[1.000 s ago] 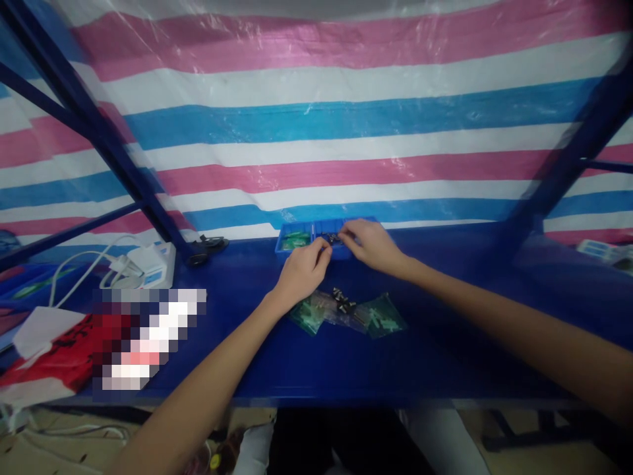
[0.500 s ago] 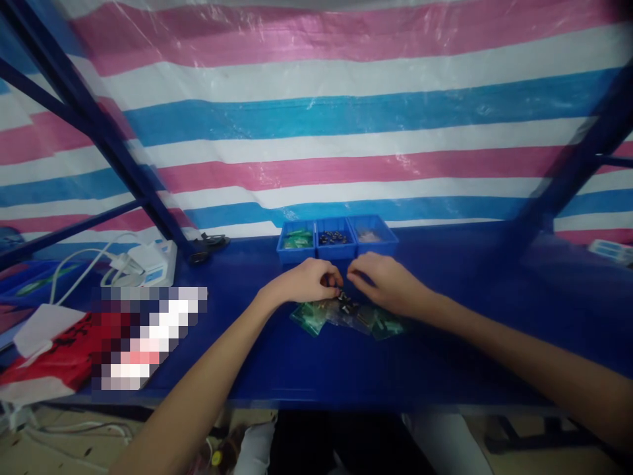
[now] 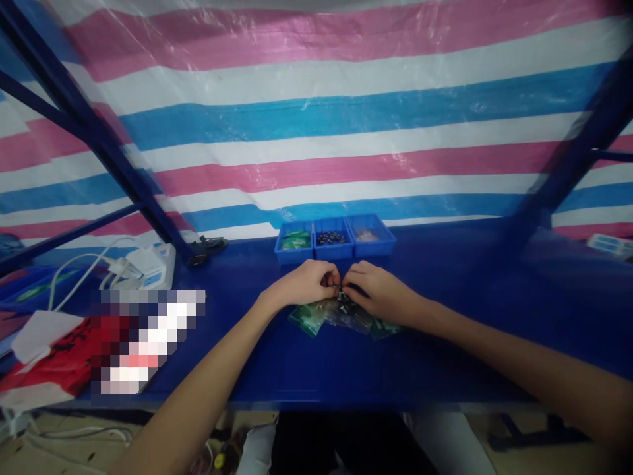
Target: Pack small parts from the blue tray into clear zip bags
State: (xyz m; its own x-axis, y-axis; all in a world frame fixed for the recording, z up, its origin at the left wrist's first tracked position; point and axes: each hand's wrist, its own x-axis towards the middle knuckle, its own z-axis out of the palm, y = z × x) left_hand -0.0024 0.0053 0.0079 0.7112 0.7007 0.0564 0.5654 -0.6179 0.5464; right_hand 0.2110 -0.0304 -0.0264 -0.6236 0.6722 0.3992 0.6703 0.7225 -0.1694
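My left hand [image 3: 310, 282] is closed in a pinch above the middle of the blue table [image 3: 277, 376]. Facing it, my right hand [image 3: 376, 289] also has its fingertips pinched together, almost meeting the left ones. Whatever the fingers grip is too small and too hidden to name. Right below the fingertips lie several small dark and shiny parts [image 3: 345, 305]. They rest on a clear plastic bag [image 3: 346, 319], between a green bag [image 3: 307, 319] on the left and another green bag [image 3: 384, 330] partly under my right hand.
Behind my hands stand three joined blue bins: one with green pieces [image 3: 295, 241], one with small dark parts [image 3: 331, 237], one with pale pieces [image 3: 366, 235]. To the left are a white power strip [image 3: 163, 267] with cables and a red bag [image 3: 74, 353]. Blue frame posts rise at both sides.
My right hand has moved left and slightly down, bringing its fingertips close to those of my left hand. My left hand has stayed nearly in place. The view has shifted slightly.
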